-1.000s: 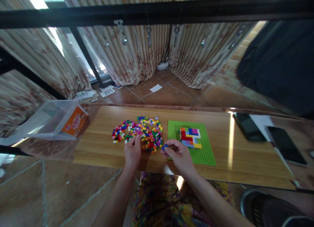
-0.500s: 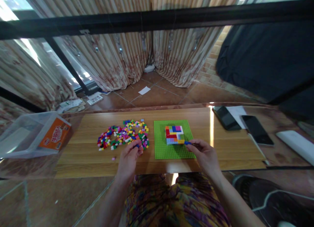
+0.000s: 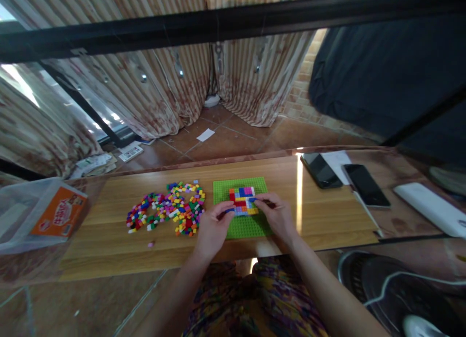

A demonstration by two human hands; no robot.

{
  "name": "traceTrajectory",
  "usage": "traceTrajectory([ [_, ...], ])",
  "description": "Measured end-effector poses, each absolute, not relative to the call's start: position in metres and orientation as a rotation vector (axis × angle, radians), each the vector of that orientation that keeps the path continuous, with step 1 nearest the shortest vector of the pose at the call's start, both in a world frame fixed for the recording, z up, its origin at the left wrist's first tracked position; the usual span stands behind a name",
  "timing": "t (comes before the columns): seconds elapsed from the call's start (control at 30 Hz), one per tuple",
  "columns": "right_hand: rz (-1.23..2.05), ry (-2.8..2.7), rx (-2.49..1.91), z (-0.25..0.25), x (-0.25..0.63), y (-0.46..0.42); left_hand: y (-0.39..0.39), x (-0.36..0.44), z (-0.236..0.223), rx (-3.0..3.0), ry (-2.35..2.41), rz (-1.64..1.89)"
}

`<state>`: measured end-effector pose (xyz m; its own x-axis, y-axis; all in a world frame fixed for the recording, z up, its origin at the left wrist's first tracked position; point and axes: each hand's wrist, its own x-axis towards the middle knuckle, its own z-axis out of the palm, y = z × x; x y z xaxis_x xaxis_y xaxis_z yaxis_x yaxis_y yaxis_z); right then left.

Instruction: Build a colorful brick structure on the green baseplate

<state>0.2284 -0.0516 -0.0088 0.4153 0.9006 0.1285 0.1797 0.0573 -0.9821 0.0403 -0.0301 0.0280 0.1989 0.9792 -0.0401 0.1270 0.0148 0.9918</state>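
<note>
A block of joined multicoloured toy bricks (image 3: pixel 243 202) stands on the green baseplate (image 3: pixel 247 228). My left hand (image 3: pixel 215 225) is at the block's near left corner, thumb and finger closed on a small blue brick (image 3: pixel 229 210). On the block's right side my right hand (image 3: pixel 277 215) pinches another blue brick (image 3: pixel 252 200) against it; the fingertips partly cover this brick. Left of the baseplate lies a loose pile of small coloured bricks (image 3: pixel 178 208). One pink brick (image 3: pixel 151 244) sits apart from the pile, nearer the table's front edge.
A clear plastic box (image 3: pixel 22 206) with an orange label stands at the left. On the right of the wooden tabletop (image 3: pixel 327 218) are two dark phones, one (image 3: pixel 321 171) beside the other (image 3: pixel 366 185), and a white oblong object (image 3: pixel 431 208). A black round appliance (image 3: pixel 386 283) stands below.
My right hand has carried a blue brick from beside the pile to the block's right side. My left hand has moved from the pile to the block with a blue brick. The view has shifted.
</note>
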Motion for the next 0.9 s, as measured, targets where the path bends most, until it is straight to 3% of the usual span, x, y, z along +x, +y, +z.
traceTrajectory([
  [0.37, 0.668, -1.097, -1.460, -0.009, 0.225, -0.053, -0.025, 0.048, 0.032, 1.746, 1.190, 0.900],
  [0.63, 0.674, -1.056, -1.463, -0.010, 0.225, -0.053, -0.025, 0.062, 0.038, 2.459, 1.241, 0.409],
  [0.9, 0.769, -0.967, -1.465, -0.009, 0.227, -0.053, -0.027, 0.067, 0.031, 2.587, 1.267, 0.350],
])
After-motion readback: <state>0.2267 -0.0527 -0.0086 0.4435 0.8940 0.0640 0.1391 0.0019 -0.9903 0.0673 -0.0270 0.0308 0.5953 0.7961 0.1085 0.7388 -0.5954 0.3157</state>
